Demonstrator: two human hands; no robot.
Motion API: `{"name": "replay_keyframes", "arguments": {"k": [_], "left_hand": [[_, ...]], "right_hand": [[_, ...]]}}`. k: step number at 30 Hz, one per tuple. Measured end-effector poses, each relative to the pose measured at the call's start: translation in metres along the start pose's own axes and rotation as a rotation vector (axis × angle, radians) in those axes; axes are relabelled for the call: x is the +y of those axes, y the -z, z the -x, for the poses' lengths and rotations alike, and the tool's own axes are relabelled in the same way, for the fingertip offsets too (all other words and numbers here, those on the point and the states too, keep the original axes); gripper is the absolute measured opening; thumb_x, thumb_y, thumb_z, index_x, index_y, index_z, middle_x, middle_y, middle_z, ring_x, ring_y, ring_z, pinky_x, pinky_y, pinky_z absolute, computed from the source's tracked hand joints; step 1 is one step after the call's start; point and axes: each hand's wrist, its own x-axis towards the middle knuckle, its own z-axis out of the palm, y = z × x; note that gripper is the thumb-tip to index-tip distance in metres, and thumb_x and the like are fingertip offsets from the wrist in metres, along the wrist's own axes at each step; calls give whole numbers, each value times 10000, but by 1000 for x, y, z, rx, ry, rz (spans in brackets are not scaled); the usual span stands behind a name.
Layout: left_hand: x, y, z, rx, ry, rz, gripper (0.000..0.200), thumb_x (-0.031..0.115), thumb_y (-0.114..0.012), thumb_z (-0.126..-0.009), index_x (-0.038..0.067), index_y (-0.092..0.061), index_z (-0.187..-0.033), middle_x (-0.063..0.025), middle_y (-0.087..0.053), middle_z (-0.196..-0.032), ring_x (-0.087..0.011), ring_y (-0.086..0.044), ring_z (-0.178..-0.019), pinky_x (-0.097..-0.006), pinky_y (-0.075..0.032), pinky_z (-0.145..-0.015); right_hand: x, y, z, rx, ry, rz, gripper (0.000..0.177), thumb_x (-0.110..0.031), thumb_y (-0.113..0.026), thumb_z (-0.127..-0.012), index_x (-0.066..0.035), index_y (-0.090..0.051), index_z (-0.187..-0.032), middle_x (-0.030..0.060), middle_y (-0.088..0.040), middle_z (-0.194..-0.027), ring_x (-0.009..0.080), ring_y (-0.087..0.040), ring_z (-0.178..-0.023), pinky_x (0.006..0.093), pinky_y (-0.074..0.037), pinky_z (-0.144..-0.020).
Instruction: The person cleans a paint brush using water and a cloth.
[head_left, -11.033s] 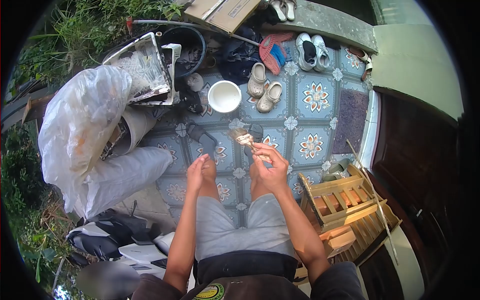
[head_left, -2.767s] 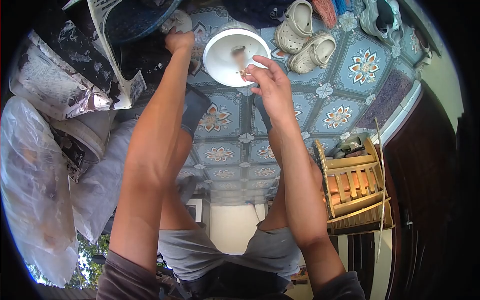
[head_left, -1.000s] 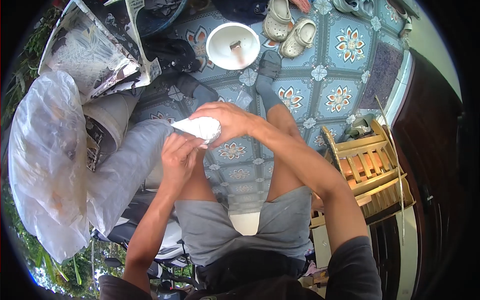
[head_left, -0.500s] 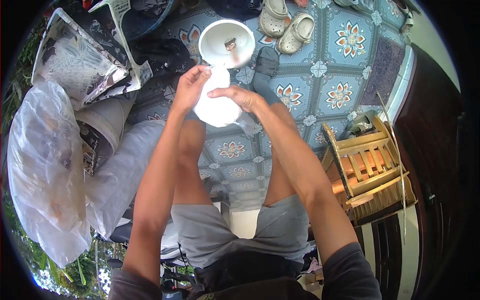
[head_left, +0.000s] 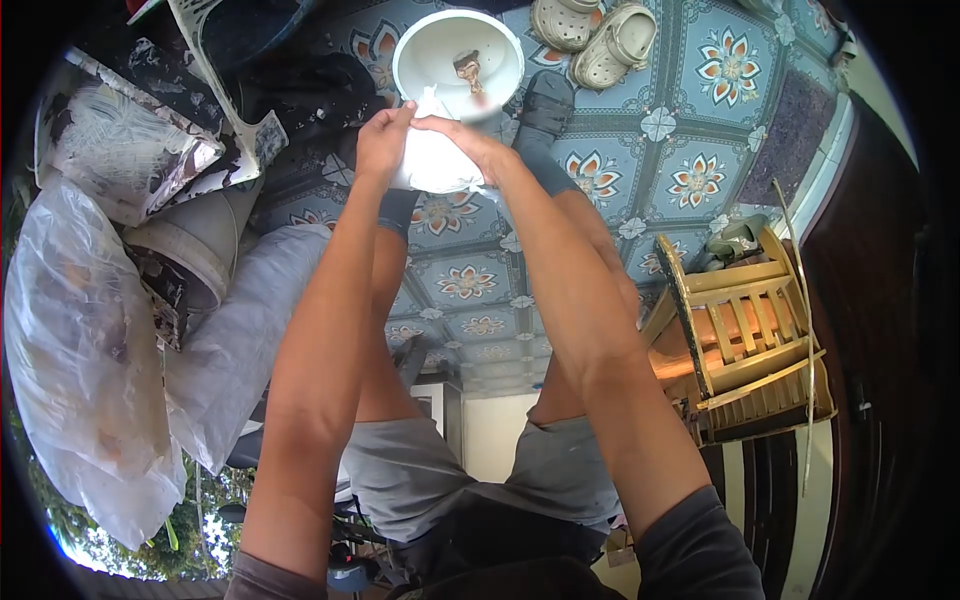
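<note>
A white bag hangs between my two hands, in front of the near rim of a white bowl. My left hand pinches the bag's upper left edge, its fingers closed. My right hand grips the upper right side, with the thumb reaching across toward the left fingertips. Inside the bowl lies a small brown and pinkish object. The bag hides part of the bowl's near edge.
Beige clogs sit right of the bowl on the patterned tile floor. A wooden rack stands at the right. Large plastic bags, a bucket and paint-smeared white pieces fill the left.
The bag has moved up in view with both hands and looks shorter. My right hand has shifted from the bag's middle to its upper edge, closer to my left hand.
</note>
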Motion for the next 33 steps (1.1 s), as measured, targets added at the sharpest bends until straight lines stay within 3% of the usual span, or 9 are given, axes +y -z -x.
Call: {"name": "replay_keyframes", "arguments": {"k": [2, 4, 9, 11, 16, 27, 33], "left_hand": [[0, 0, -1, 6, -10, -68, 277, 316, -602, -834, 41, -616, -868, -8, -608, -769, -64, -530, -675, -209, -427, -624], [1, 0, 1, -6, -19, -112, 300, 320, -621, -819, 26, -620, -881, -22, -620, -796, -70, -542, -699, -210, -433, -645], [4, -4, -1, 42, -27, -139, 305, 311, -644, -783, 20, -637, -874, -63, -653, -806, -110, -581, -733, -240, -442, -694], [5, -4, -4, 44, -36, -168, 312, 313, -648, -778, 21, -639, -888, -69, -659, -824, -118, -594, -754, -241, -445, -711], [8, -3, -5, 49, 29, -335, 341, 343, -663, -750, 45, -648, -913, -81, -667, -886, -163, -622, -836, -274, -449, -781], [0, -1, 0, 67, 33, -340, 343, 350, -667, -738, 57, -648, -914, -83, -666, -882, -164, -620, -841, -274, -448, -782], [5, -1, 3, 76, 22, -342, 336, 330, -673, -736, 46, -643, -913, -72, -670, -860, -153, -621, -825, -268, -450, -778]], "right_hand": [[2, 2, -2, 16, -39, 1, 549, -464, -592, -723, -52, -548, -1083, 73, -612, -913, 142, -606, -712, 254, -490, -619], [8, 3, -7, 16, 17, -30, 536, -462, -581, -756, -46, -530, -1089, 73, -610, -872, 147, -617, -666, 274, -512, -511], [8, 6, -5, 45, 6, 9, 546, -474, -582, -742, -46, -539, -1078, 71, -613, -869, 146, -614, -665, 263, -501, -525], [11, 5, -7, 88, 20, -60, 521, -453, -600, -709, -46, -586, -1035, 66, -624, -848, 146, -606, -669, 245, -476, -595], [11, 3, -2, 107, 19, -83, 500, -429, -608, -708, -37, -590, -1017, 70, -628, -829, 150, -614, -644, 253, -485, -561], [21, 4, -6, 93, 0, -74, 487, -423, -598, -730, -57, -553, -1049, 77, -620, -856, 150, -620, -664, 261, -499, -540], [29, 8, -19, 149, 41, -117, 509, -386, -657, -664, -6, -604, -999, 93, -633, -859, 171, -627, -678, 271, -494, -589]]}}
